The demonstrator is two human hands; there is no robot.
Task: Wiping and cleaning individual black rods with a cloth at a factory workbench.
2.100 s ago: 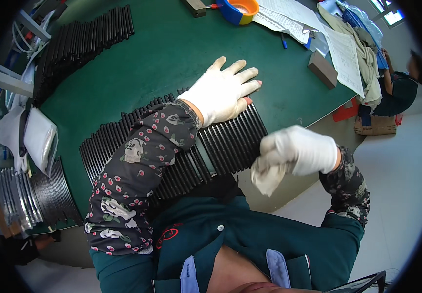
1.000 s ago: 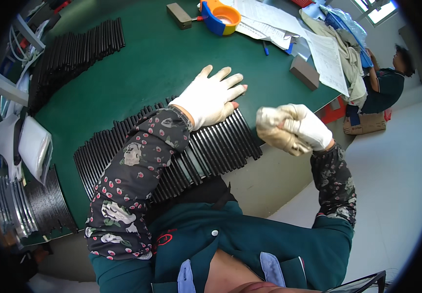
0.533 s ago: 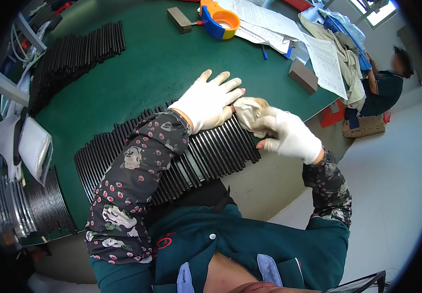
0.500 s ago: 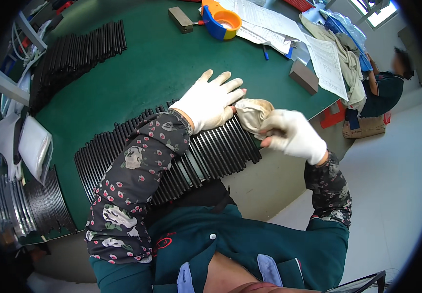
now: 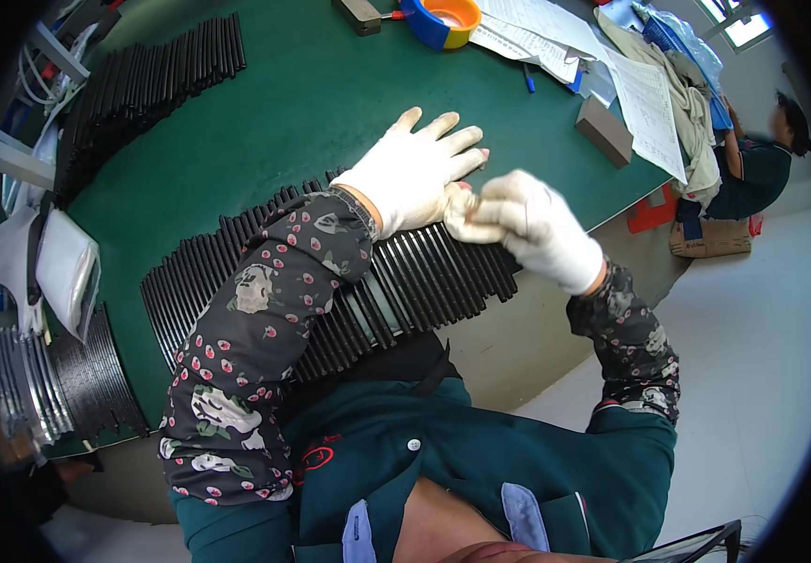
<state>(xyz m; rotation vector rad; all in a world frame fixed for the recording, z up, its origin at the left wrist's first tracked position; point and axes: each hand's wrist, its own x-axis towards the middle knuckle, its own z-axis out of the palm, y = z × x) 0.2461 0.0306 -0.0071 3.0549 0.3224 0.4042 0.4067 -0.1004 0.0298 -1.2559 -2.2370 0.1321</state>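
Observation:
A row of slim black rods point(image 5: 438, 281) lies side by side along the near edge of the green table. My left hand point(image 5: 403, 176), in a white glove with some fingertips bare, rests flat across the far ends of the rods, fingers spread. My right hand point(image 5: 544, 233), gloved too, is closed on a bunched off-white cloth point(image 5: 464, 218) at the row's right end. The cloth lies right beside my left thumb; whether they touch is hard to tell. My left sleeve hides part of the rods.
More black rods point(image 5: 157, 80) lie at the far left, and another batch point(image 5: 96, 375) at the near left by plastic bags point(image 5: 66, 267). A brown block point(image 5: 604, 131), papers point(image 5: 644, 103) and a tape dispenser point(image 5: 438, 28) sit at the far right. Beyond, a person point(image 5: 752, 174) sits.
My right hand has moved left and slightly up, carrying the cloth closer to my left hand; the cloth is more bunched. The left hand stays spread on the rods. The view has shifted slightly.

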